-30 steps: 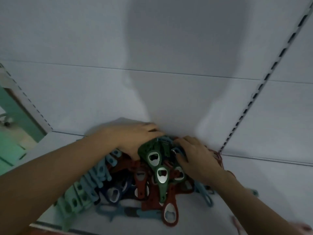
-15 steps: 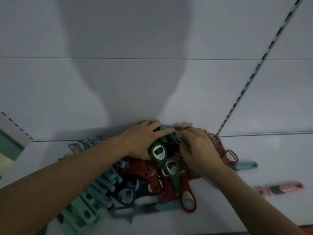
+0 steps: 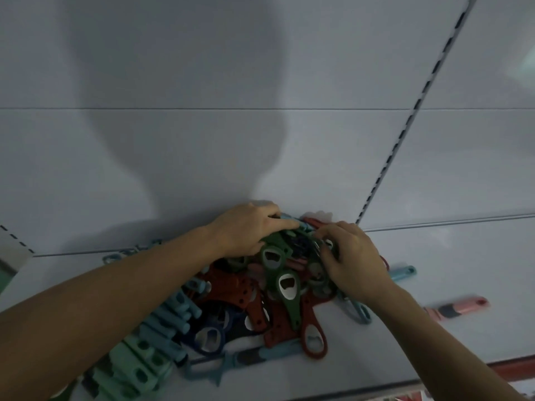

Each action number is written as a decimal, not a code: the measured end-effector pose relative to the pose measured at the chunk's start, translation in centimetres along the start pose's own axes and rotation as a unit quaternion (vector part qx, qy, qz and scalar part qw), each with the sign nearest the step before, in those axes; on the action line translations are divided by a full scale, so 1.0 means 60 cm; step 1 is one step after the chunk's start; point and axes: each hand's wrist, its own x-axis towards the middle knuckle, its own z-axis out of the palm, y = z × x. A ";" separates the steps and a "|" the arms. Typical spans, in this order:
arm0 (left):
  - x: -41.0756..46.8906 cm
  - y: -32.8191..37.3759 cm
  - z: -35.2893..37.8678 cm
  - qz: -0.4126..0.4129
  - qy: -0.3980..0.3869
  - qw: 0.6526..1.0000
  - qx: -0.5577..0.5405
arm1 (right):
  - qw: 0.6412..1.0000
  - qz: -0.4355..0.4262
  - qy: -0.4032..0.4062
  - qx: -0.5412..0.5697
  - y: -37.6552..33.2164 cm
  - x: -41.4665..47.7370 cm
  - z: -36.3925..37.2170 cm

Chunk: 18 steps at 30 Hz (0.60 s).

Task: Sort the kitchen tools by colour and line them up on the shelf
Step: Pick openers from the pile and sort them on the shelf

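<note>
Both hands are in the pile of kitchen tools [image 3: 260, 308], and the grip detail is mostly buried.

Left hand [image 3: 246, 230]: palm down on the far top of the pile, index finger stretched out over a light blue handle. The other fingers bend down behind the tools, so I can't tell if they hold anything.

Right hand [image 3: 351, 261]: fingers curled into the right side of the pile, tips hidden among the openers. Can't tell whether it has one pinched.

Left forearm covers part of the pile's left side. The whole frame is dim and soft.

Readable in the pile:
- two dark green bottle openers [image 3: 288, 287] on top, between the hands
- red openers [image 3: 314, 340] under them
- a navy opener [image 3: 210, 338] lower left
- light blue handles [image 3: 170, 316] and mint green tools [image 3: 136, 363] in rough rows at the left; the mint ones run off the bottom edge
- a blue peeler [image 3: 208, 367] at the near edge

Loose items to the right of the pile: a light blue tool [image 3: 404, 272], half hidden by the right wrist, and a pink tool [image 3: 460, 306], blurred and well apart from the pile.

Everything sits on a white shelf [image 3: 434, 342], with the pile pushed against the white back panel [image 3: 202, 154]. A slotted upright [image 3: 405, 125] runs diagonally up the panel. There is a red strip [image 3: 515, 369] along the shelf front, lower right. The person's shadow falls on the panel.
</note>
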 end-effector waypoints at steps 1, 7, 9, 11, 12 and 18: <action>0.002 -0.001 -0.004 0.003 0.011 1.000 0.000 | 1.000 0.008 -0.003 0.000 0.001 -0.001 -0.003; 0.021 0.008 -0.036 -0.017 0.038 0.999 -0.003 | 0.998 0.048 0.016 0.032 0.010 0.002 -0.015; 0.022 0.012 -0.042 -0.028 0.060 0.998 -0.022 | 0.996 0.071 0.028 0.036 0.016 0.003 -0.018; 0.026 0.018 -0.047 -0.033 0.094 0.992 -0.076 | 0.994 0.094 0.035 0.053 0.022 0.002 -0.023; 0.028 0.021 -0.049 -0.030 0.113 0.987 -0.106 | 0.992 0.104 0.038 0.062 0.025 0.001 -0.026; 0.036 0.052 -0.049 -0.056 0.146 0.950 -0.270 | 0.984 0.154 0.031 0.082 0.047 -0.008 -0.035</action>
